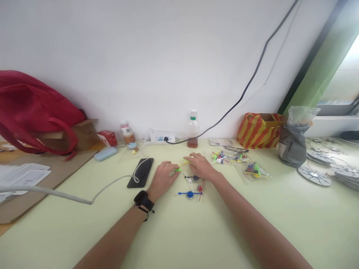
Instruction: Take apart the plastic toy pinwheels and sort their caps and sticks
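My left hand [162, 178] rests on the pale green table [179, 231] with its fingers closed on a small green connector piece [177, 170]. A black watch sits on that wrist. My right hand [199, 165] meets it from the right and pinches a yellow rod [183, 163] that joins the green piece. Just below the hands lie a blue rod with a blue round hub [190, 194], a red rod [201, 185] and a dark hub [195, 178].
A black phone [141, 172] with a white cable lies left of my hands. Clear bags of coloured rods [254, 170] sit to the right. A bottle [193, 129], a power strip [158, 138], a striped bag [256, 130] and a red bag [30, 108] line the wall.
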{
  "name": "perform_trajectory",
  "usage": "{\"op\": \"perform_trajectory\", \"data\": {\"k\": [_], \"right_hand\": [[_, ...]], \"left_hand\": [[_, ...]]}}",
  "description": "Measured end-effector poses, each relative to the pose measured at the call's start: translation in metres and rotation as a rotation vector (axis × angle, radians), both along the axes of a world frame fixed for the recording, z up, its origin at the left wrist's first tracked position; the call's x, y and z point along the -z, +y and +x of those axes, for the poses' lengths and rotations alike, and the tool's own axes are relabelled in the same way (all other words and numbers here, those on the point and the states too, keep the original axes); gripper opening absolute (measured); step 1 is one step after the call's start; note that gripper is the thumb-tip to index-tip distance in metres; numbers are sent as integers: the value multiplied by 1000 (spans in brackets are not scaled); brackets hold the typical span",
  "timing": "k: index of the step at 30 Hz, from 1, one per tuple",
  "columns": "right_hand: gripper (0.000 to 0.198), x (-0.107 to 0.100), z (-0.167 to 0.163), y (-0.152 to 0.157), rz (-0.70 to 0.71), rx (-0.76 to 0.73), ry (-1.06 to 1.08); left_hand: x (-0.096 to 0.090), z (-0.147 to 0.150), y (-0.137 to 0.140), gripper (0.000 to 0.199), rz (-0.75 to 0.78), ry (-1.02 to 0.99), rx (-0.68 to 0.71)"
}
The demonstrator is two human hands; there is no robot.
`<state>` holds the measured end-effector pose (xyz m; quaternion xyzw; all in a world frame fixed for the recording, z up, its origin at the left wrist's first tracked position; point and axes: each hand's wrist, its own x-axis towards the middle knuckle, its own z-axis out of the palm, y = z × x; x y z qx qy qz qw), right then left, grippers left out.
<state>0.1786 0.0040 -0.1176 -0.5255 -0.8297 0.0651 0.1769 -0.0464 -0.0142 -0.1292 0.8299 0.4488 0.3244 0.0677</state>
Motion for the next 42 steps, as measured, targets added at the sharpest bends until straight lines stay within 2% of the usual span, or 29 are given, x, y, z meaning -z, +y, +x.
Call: {"op": "perform_trajectory", "data": {"k": [4, 8, 12, 14, 16, 18, 21, 27, 32, 37, 42], "right_hand": [[36, 0, 0, 2, -35, -112, 13], [26, -7, 7, 2, -56, -80, 33], [18, -24, 11, -2, -38, -54, 65], [17, -33, 11, -4, -123, -150, 99], [21, -40, 11, -6, -276, -299, 102], [23, -43, 12, -8, -385, -367, 46], [18, -46, 13, -11, -411, -284, -51], [9, -60, 22, -15, -425, -133, -79], [13, -72, 30, -15, -367, -96, 38], [22, -79, 15, -24, -321, -191, 270], [11, -76, -10, -31, -479, -229, 654]], "left_hand": [[6, -1, 4, 18, -16, -39, 4], [9, 0, 6, 19, -23, -45, 22], [9, 1, 6, 19, -34, -55, 37], [9, 1, 5, 21, -46, -63, 39], [8, 2, 5, 23, -45, -75, 14], [7, 2, 4, 24, -21, -97, -30], [3, 2, 3, 22, 35, -148, -52], [-6, 6, -3, 16, 91, -152, 39], [-17, 11, -13, 15, 77, -288, 43], [-25, 18, -27, 23, 63, -330, 144], [-28, 21, -27, 17, 94, -346, 129]]}}
